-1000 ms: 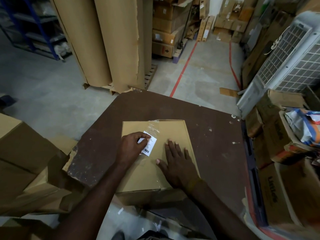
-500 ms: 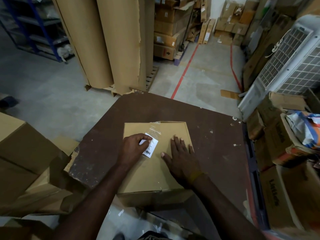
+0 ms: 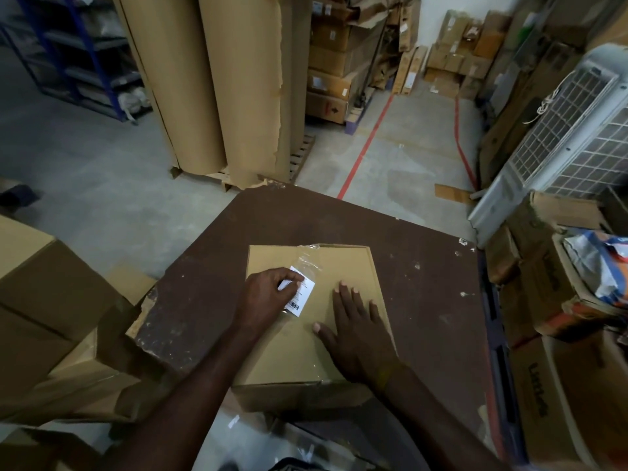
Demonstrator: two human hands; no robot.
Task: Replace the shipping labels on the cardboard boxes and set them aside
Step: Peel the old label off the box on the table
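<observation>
Out at the left edge of the frame sat a pile of brown cartons (image 3: 40,300), stacked loosely and well apart from the action. Moving toward centre, the left hand (image 3: 268,297) had its fingers curled down onto the white shipping label (image 3: 300,295), pinching its upper left edge against the box top; whether a corner had already come free could not be told from this angle. That label looked like thin paper, light and easy to tear, so my call was to take it by a lifted corner and peel low and slow rather than yank. A strip of clear tape (image 3: 307,263) ran up from it to the box's far edge, glossy and probably clingy. The cardboard box (image 3: 343,266) itself lay flat at lower centre, on the dark brown table (image 3: 424,300), its near side overhanging the table edge; it looked stiff, shallow and not heavy, best carried by its two long sides. Just right of the label, the right hand (image 3: 356,329) lay flat with fingers straight and spread, pressing the lid down to steady it. At the far right stood a white grilled appliance (image 3: 560,137) above more cartons.
</observation>
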